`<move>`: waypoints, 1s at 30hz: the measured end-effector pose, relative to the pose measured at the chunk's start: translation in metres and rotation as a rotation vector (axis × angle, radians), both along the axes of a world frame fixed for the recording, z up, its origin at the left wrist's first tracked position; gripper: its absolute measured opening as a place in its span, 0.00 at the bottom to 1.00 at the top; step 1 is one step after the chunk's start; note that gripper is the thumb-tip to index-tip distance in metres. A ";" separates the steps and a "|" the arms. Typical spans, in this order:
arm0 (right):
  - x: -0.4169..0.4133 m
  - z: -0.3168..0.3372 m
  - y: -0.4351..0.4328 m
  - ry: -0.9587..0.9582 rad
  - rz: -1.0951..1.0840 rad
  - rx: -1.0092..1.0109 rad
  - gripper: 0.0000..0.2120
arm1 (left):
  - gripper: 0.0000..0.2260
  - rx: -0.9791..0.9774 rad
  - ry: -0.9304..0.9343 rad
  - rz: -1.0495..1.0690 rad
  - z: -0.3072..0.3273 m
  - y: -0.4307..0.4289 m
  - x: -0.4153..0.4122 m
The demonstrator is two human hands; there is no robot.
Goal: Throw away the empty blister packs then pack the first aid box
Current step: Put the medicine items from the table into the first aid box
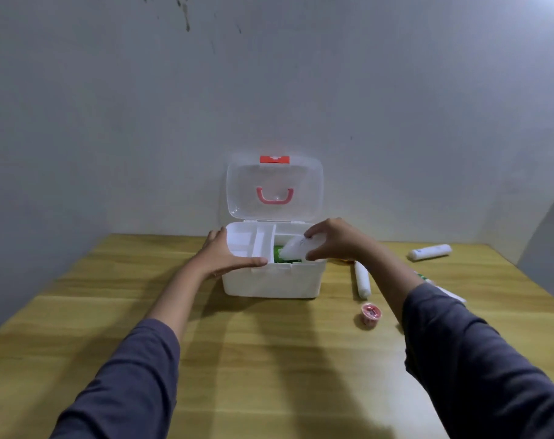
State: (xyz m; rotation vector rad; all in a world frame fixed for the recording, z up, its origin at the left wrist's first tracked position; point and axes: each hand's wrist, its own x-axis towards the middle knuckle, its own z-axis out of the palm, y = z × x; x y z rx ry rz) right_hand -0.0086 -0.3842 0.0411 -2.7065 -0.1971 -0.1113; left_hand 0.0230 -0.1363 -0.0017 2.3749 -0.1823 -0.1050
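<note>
The right hand (pixel 336 239), pinching a white packet (pixel 298 247) tilted over the first aid box (pixel 269 283), risked snagging it on the inner tray (pixel 250 243) gripped by the left hand (pixel 225 255).

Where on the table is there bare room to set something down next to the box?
Left of the box, the table is bare out to its edge; so is the wide front strip between the sleeves. Right of the box is crowded: a white roll, a pink tape roll and another white roll.
</note>
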 end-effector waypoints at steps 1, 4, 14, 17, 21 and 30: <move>0.007 -0.003 0.005 0.018 0.020 -0.020 0.25 | 0.63 -0.004 0.015 -0.007 0.000 0.000 0.000; 0.026 -0.013 0.022 0.046 0.085 -0.080 0.25 | 0.63 -0.024 0.025 -0.006 -0.001 0.000 0.000; 0.043 -0.022 0.038 0.027 0.119 -0.163 0.27 | 0.59 -0.128 -0.029 -0.003 -0.010 -0.003 0.001; 0.041 -0.016 0.028 0.089 0.084 -0.253 0.29 | 0.58 -0.147 -0.032 -0.005 -0.012 -0.003 0.001; 0.040 -0.020 0.034 0.046 0.074 -0.248 0.26 | 0.58 -0.150 -0.044 -0.005 -0.010 -0.003 0.001; 0.030 -0.018 0.019 -0.137 0.035 0.009 0.20 | 0.59 -0.166 -0.051 -0.012 -0.009 -0.004 -0.001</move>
